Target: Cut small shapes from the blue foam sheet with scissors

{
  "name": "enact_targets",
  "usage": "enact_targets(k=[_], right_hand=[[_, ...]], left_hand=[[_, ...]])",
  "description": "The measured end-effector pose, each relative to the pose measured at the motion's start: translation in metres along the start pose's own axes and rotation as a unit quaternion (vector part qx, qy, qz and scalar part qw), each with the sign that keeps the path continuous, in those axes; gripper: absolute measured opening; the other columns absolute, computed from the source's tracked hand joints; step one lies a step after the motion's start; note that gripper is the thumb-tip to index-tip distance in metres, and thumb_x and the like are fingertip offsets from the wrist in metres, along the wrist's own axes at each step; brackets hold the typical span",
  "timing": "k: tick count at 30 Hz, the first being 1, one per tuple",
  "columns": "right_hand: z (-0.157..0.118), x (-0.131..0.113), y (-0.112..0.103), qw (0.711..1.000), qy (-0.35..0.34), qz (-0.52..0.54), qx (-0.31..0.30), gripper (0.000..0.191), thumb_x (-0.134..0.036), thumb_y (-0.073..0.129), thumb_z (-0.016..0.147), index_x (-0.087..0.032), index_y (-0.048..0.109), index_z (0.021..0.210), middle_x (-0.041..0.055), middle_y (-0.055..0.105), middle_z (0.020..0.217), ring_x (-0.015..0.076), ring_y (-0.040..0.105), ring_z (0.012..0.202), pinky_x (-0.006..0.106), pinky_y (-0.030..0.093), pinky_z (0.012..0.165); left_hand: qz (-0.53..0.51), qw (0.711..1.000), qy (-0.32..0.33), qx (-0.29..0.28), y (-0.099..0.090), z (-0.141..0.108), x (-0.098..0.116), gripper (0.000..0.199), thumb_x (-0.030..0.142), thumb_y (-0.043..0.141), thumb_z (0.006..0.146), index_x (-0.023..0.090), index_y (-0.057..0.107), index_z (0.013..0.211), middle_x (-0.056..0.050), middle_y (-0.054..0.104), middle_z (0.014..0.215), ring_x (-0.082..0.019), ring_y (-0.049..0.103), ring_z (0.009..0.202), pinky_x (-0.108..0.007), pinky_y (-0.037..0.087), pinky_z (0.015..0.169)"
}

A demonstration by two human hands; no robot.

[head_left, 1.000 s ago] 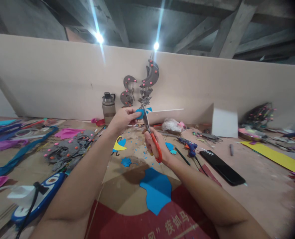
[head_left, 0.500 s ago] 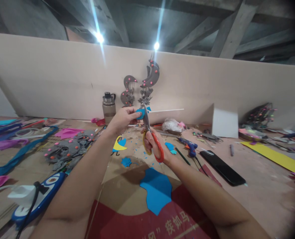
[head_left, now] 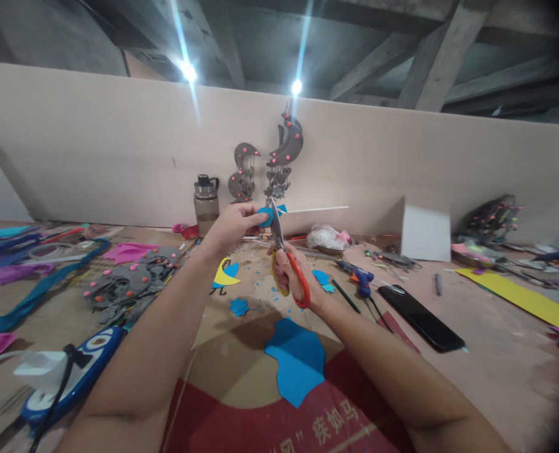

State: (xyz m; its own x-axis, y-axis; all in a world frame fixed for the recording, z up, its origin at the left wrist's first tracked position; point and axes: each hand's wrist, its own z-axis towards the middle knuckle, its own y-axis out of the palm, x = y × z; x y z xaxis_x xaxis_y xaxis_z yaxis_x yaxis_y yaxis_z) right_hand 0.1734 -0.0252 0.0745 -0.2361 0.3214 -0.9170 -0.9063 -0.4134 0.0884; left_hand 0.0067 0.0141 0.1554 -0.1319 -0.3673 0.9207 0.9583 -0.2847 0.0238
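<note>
Pinched in the fingers of my left hand (head_left: 237, 225) is a small piece of blue felt or foam sheet (head_left: 265, 217), held up over the middle of the table. My right hand (head_left: 291, 272) grips scissors (head_left: 300, 283) with red and yellow handles. Their blades point up and away, against the right side of the blue piece; I cannot tell how far they are parted. Below lie a large blue offcut (head_left: 298, 362), a blue flower-like cutout (head_left: 238, 307) and a yellow crescent (head_left: 225, 274) with blue on it. Small blue scraps are strewn around.
On the right are a blue glue gun (head_left: 362, 277), a black phone (head_left: 423, 319) and a yellow strip (head_left: 525, 299). A bottle (head_left: 206, 204) stands by the wall near grey moon hangings (head_left: 289, 141). Grey felt pieces (head_left: 133, 283) and a blue-white power strip (head_left: 79, 377) lie left.
Both hands stay almost in place at the blue piece. The scissors have shifted very slightly, with little other visible difference.
</note>
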Motion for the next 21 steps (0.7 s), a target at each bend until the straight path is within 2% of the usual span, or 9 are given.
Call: enact_targets(k=[12, 17, 21], right_hand=[[-0.0011, -0.0003, 0.0012, 1.0, -0.007, -0.007, 0.022, 0.041, -0.062, 0.06, 0.086, -0.024, 0.047, 0.093, -0.0094, 0.032, 0.058, 0.0056, 0.026, 0.039, 0.019, 0.026, 0.033], [-0.0024, -0.0008, 0.0029, 1.0, -0.003, 0.013, 0.019, 0.042, -0.062, 0.062, 0.085, -0.024, 0.043, 0.087, -0.0096, 0.029, 0.058, 0.005, 0.025, 0.039, 0.018, 0.022, 0.032], [-0.0026, 0.001, 0.0027, 1.0, -0.005, 0.005, 0.025, 0.041, -0.061, 0.061, 0.086, -0.024, 0.044, 0.088, -0.0094, 0.031, 0.058, 0.0052, 0.027, 0.039, 0.018, 0.024, 0.032]], left_hand=[[-0.005, 1.0, -0.004, -0.001, 0.0011, 0.001, -0.003, 0.032, 0.038, 0.083, 0.065, 0.012, 0.064, 0.07, -0.003, 0.064, 0.068, -0.009, 0.057, 0.058, -0.021, 0.045, 0.057], [-0.011, 1.0, -0.007, 0.002, 0.0028, 0.001, -0.002, 0.035, 0.04, 0.084, 0.063, 0.013, 0.063, 0.07, -0.002, 0.063, 0.067, -0.008, 0.055, 0.057, -0.022, 0.045, 0.057], [-0.015, 1.0, -0.007, 0.005, 0.0037, 0.0006, -0.0014, 0.036, 0.039, 0.085, 0.061, 0.012, 0.063, 0.069, -0.001, 0.062, 0.066, -0.008, 0.054, 0.057, -0.021, 0.044, 0.057]])
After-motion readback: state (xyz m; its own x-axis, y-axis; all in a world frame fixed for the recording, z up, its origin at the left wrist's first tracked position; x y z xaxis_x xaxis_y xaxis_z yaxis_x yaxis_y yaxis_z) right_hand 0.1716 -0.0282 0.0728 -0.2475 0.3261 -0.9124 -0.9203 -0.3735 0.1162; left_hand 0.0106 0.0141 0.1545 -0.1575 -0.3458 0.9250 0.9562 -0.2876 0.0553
